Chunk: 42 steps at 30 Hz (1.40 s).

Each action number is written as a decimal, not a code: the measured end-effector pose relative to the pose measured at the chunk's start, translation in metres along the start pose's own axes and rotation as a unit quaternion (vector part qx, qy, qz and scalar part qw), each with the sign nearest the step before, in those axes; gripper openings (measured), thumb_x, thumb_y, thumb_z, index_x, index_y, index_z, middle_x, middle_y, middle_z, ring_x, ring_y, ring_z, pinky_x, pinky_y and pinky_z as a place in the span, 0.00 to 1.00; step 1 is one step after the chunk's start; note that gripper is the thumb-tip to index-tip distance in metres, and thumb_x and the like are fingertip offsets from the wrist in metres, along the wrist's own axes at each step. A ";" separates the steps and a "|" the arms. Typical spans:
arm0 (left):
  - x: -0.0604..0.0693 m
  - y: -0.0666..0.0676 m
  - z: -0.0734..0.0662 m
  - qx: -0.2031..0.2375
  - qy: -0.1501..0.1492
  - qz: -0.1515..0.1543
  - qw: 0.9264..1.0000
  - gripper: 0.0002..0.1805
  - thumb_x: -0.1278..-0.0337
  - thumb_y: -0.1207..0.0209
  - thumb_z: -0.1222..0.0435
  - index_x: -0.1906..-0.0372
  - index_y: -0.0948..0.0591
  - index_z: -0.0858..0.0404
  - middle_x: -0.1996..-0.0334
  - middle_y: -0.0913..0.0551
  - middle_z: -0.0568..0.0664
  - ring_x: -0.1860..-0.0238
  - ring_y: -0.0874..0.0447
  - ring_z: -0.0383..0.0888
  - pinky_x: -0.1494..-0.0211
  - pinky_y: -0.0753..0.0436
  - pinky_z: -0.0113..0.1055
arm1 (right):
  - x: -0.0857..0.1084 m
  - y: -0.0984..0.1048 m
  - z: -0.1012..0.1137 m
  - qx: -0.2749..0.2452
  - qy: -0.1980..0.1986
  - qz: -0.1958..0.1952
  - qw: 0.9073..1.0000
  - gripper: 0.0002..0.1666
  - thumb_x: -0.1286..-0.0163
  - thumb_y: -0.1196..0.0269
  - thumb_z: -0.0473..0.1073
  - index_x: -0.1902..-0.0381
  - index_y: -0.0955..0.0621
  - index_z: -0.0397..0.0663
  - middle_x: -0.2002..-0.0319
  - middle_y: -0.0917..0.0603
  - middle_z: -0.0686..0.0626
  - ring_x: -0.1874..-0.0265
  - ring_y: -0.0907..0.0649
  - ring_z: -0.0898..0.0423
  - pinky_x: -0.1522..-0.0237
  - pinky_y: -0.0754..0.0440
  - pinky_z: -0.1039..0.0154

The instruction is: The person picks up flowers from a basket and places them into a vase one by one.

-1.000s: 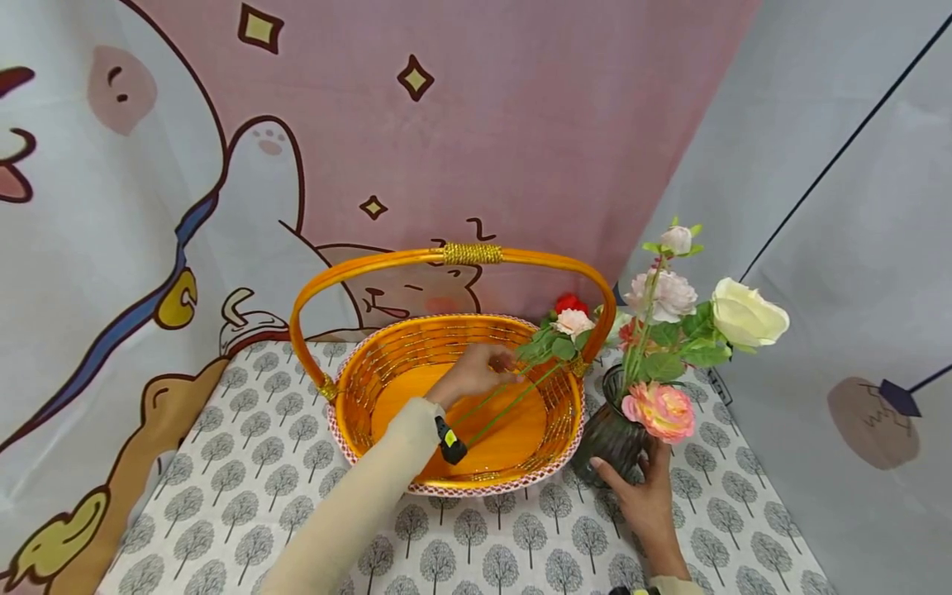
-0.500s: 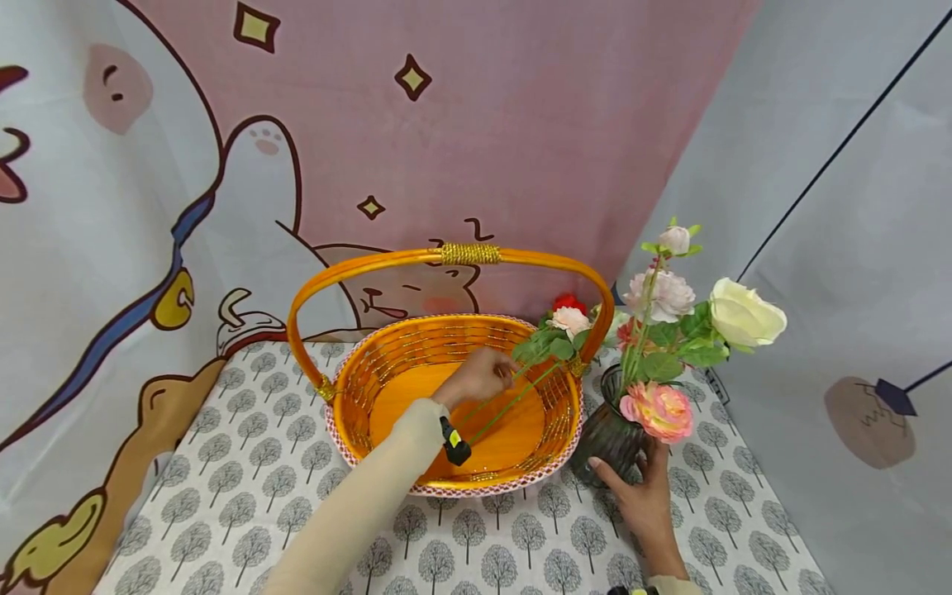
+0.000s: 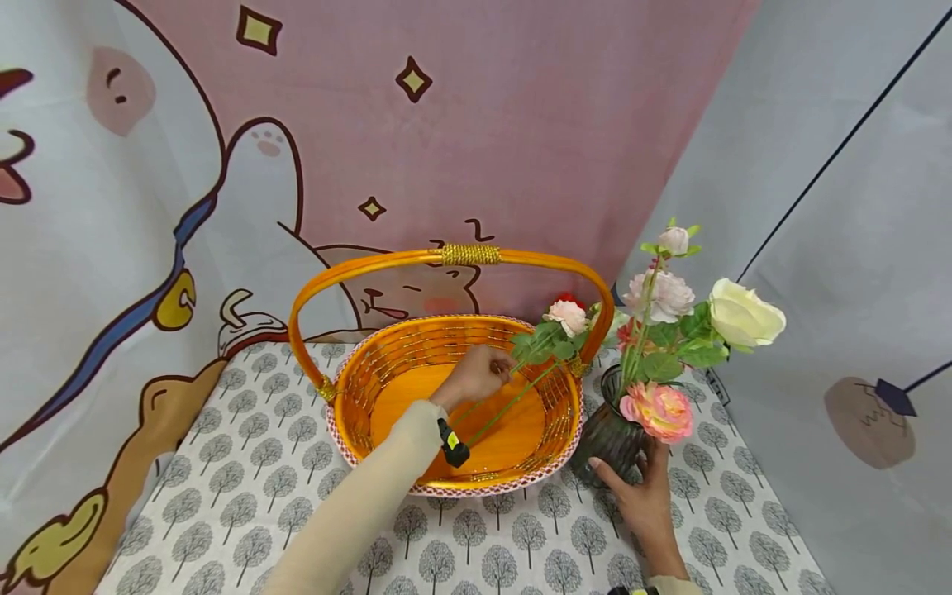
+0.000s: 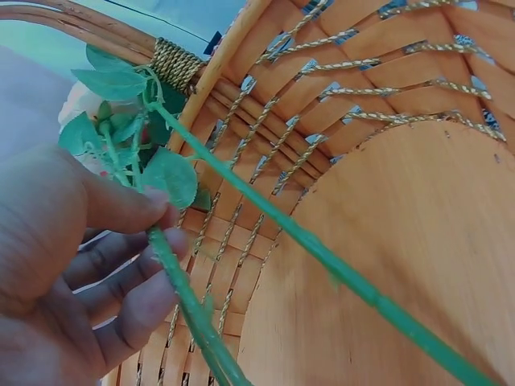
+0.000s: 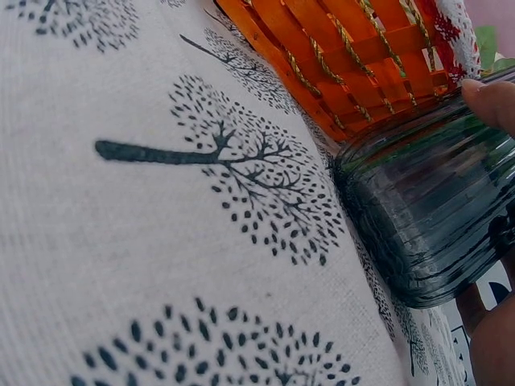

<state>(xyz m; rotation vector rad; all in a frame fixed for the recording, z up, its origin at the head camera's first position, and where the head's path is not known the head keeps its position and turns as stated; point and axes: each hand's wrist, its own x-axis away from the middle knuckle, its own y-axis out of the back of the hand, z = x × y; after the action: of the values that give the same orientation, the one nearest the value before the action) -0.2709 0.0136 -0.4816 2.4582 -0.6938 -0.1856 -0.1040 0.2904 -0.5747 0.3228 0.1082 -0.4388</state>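
My left hand (image 3: 482,373) reaches into the orange woven basket (image 3: 345,442). It pinches the green stem (image 4: 189,301) of an artificial flower between thumb and fingers, plain in the left wrist view. A second green stem (image 4: 306,241) slants beside it, apart from the fingers. Above these stems, a pale pink flower (image 3: 568,317) and green leaves lean by the basket's right side; a red flower (image 3: 568,298) shows behind, mostly hidden. My right hand (image 3: 649,500) grips the dark ribbed glass vase (image 3: 606,438), which tilts against the basket's right side.
The vase holds a cream rose (image 3: 746,312), a pink-orange flower (image 3: 659,411), a pale pink bloom (image 3: 662,295) and a bud (image 3: 673,240). The basket's tall handle (image 3: 402,258) arches overhead. A tree-print cloth (image 3: 468,529) covers the table, with a cartoon curtain (image 3: 521,124) behind.
The pale pink flower has shifted slightly up and left, and the red flower behind shows less. The left hand moves only a little; the right hand and vase stay put.
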 end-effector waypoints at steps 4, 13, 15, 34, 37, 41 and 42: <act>0.000 -0.001 0.001 -0.004 -0.009 -0.011 1.000 0.15 0.27 0.43 0.69 0.42 0.14 0.61 0.57 0.12 0.52 0.62 0.14 0.46 0.69 0.22 0.32 | 0.000 0.000 0.000 0.001 0.000 -0.001 1.000 0.68 0.43 0.22 0.35 0.18 0.50 0.76 0.20 0.44 0.39 0.21 0.43 0.33 0.28 0.44 0.24; 0.002 -0.001 0.004 -0.001 -0.017 -0.028 0.999 0.15 0.26 0.44 0.67 0.42 0.14 0.60 0.59 0.11 0.52 0.63 0.13 0.45 0.71 0.22 0.32 | -0.001 -0.001 -0.001 -0.015 0.005 0.001 1.000 0.69 0.43 0.23 0.33 0.18 0.50 0.77 0.19 0.46 0.42 0.20 0.44 0.34 0.28 0.45 0.24; 0.002 -0.001 0.005 0.000 -0.020 -0.033 0.999 0.15 0.26 0.43 0.67 0.42 0.14 0.60 0.59 0.12 0.52 0.64 0.14 0.44 0.70 0.21 0.32 | -0.001 -0.001 0.000 -0.012 0.002 0.002 1.000 0.69 0.43 0.22 0.33 0.18 0.50 0.77 0.19 0.46 0.42 0.20 0.45 0.34 0.28 0.46 0.24; 0.010 0.001 0.009 0.085 -0.014 -0.051 0.995 0.15 0.28 0.41 0.66 0.42 0.14 0.59 0.56 0.13 0.48 0.59 0.13 0.46 0.65 0.16 0.36 | 0.000 -0.001 0.001 -0.009 0.004 0.001 1.000 0.69 0.43 0.23 0.33 0.18 0.51 0.75 0.19 0.47 0.40 0.21 0.45 0.32 0.28 0.46 0.23; 0.009 0.001 0.011 0.093 -0.016 -0.056 0.994 0.14 0.28 0.40 0.65 0.42 0.14 0.59 0.56 0.13 0.49 0.59 0.13 0.47 0.64 0.15 0.37 | 0.000 -0.001 0.000 -0.009 0.008 0.001 1.000 0.69 0.44 0.22 0.32 0.18 0.51 0.75 0.19 0.47 0.41 0.20 0.45 0.33 0.29 0.46 0.23; 0.008 0.000 0.013 0.109 -0.015 -0.068 0.992 0.12 0.29 0.39 0.65 0.45 0.14 0.57 0.58 0.13 0.48 0.62 0.14 0.42 0.62 0.14 0.37 | 0.000 -0.001 -0.001 -0.011 0.013 0.001 1.000 0.69 0.44 0.23 0.32 0.18 0.50 0.75 0.19 0.46 0.42 0.21 0.44 0.33 0.28 0.45 0.23; 0.008 0.000 0.013 0.112 -0.016 -0.070 0.991 0.12 0.29 0.39 0.65 0.45 0.14 0.57 0.58 0.13 0.48 0.62 0.14 0.42 0.62 0.14 0.38 | 0.000 -0.001 -0.001 -0.011 0.014 0.001 1.000 0.69 0.44 0.23 0.32 0.18 0.50 0.75 0.19 0.46 0.41 0.21 0.44 0.33 0.29 0.45 0.23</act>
<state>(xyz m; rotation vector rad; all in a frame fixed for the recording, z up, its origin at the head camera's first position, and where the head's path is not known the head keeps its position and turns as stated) -0.2673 0.0030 -0.4918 2.7270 -0.5819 -0.2103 -0.1044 0.2899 -0.5761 0.3066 0.1390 -0.4308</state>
